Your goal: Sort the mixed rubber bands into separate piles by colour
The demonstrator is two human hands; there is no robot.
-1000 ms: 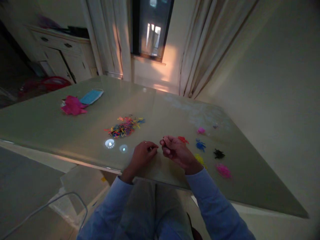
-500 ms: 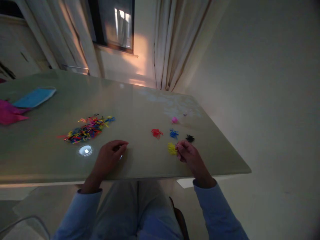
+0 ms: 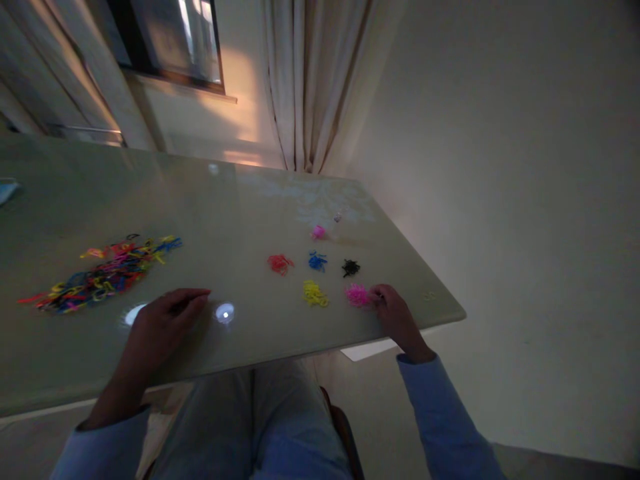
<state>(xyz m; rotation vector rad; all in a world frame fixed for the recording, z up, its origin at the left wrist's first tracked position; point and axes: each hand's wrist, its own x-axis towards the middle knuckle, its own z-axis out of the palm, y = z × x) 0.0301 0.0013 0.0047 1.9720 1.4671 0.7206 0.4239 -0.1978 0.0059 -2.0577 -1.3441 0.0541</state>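
My right hand (image 3: 393, 313) has thumb and fingers pinched at the right edge of a small heap of pink rubber bands (image 3: 357, 295); a pink band seems to be between the fingertips. My left hand (image 3: 163, 327) rests on the table near its front edge, thumb and fingertips drawn together; whatever they may hold is hidden. Beyond it lies a long mixed pile of coloured rubber bands (image 3: 107, 275). Near my right hand are separate heaps of yellow (image 3: 315, 293), red (image 3: 280, 264), blue (image 3: 317, 261) and black bands (image 3: 351, 268).
A pink bundle (image 3: 318, 232) and a small clear object (image 3: 337, 217) sit farther back on the glossy table (image 3: 240, 247). Part of a blue face mask (image 3: 7, 192) shows at the far left. A wall (image 3: 500, 200) stands beyond the table's right edge.
The view has swung right, so the mixed pile sits farther left in the picture. My right hand has shifted right from beside the yellow heap, uncovering the pink heap.
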